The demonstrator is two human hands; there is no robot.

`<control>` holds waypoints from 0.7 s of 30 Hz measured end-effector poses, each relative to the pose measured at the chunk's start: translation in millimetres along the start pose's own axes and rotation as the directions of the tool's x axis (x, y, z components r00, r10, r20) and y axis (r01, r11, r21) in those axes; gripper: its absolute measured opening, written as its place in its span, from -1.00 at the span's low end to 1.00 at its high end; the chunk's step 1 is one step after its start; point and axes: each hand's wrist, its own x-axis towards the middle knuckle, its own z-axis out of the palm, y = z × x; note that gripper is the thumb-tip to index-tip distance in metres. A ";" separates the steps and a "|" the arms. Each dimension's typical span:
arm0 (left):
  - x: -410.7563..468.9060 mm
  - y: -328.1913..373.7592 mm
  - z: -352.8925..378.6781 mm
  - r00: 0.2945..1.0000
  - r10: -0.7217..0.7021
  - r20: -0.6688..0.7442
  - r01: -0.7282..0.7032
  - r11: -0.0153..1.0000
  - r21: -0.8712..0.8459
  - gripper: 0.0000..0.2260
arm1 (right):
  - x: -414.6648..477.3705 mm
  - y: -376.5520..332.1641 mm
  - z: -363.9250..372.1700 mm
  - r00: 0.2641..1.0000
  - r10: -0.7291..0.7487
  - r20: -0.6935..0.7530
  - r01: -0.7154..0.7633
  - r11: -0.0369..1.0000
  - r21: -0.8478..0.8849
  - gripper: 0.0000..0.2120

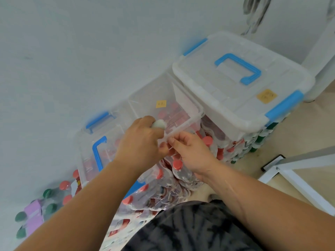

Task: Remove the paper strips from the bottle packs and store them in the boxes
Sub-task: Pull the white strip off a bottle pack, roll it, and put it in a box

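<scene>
while both hands meet at the near rim of the open box (183, 124), the left hand (143, 140) is closed around a pale crumpled wad (159, 124), likely paper, held just over that rim. the right hand (188, 151) pinches something small at the box edge with thumb and forefinger; i cannot tell whether it is a strip or the wrap. the open box sits on the packs (174, 178) of red-capped bottles, between a lidded box (241, 84) and another box (101, 151) with blue handles. green-capped bottles (34, 214) lie far left on the floor. a paper strip should be light, limp and easy to tear, so a pinch near its end and a slow peel along the film suits it best. the shrink film looks slick and loose, and will give under the fingers rather than resist.
</scene>
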 end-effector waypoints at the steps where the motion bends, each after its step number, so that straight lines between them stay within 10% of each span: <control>1: 0.9 -2.6 -2.6 1.000 0.017 0.007 -0.017 1.000 -0.017 -0.84 | -0.6 -0.9 -0.1 1.000 0.004 0.003 -0.004 1.000 0.008 -0.85; 21: 6.1 0.0 -7.7 0.995 0.069 0.076 -0.075 0.995 0.068 -0.79 | -4.6 -3.8 4.2 0.999 -0.004 -0.032 0.005 0.999 0.039 -0.81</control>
